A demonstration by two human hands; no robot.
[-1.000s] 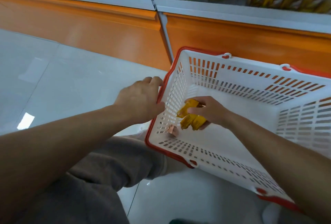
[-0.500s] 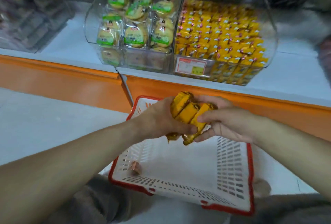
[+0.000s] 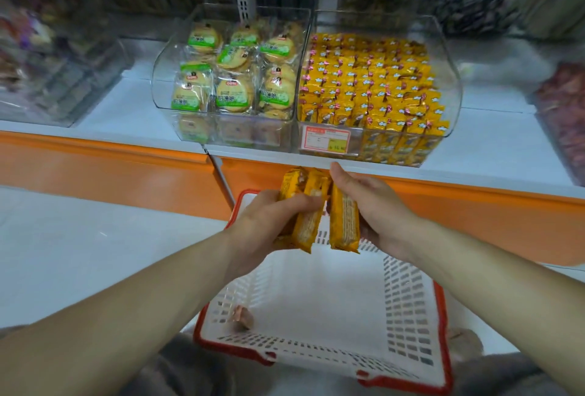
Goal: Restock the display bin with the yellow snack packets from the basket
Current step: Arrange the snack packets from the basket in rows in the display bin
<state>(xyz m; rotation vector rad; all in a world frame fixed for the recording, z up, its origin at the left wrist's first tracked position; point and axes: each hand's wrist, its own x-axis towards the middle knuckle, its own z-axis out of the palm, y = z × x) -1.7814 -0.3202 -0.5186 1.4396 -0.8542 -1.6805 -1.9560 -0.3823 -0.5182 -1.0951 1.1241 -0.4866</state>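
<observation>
Yellow snack packets (image 3: 308, 209) are gripped in both the left hand (image 3: 264, 224) and the right hand (image 3: 378, 205), over the basket's (image 3: 442, 316) far edge.

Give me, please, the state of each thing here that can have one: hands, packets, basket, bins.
yellow snack packets: lifted out, held above the basket, not yet in the bin.
left hand: grips some of the packets.
right hand: holds one packet.
basket: nearly empty; one small brown item inside.
display bin: open-topped, nearly full.
biscuit bin: open-topped, stocked.
</observation>
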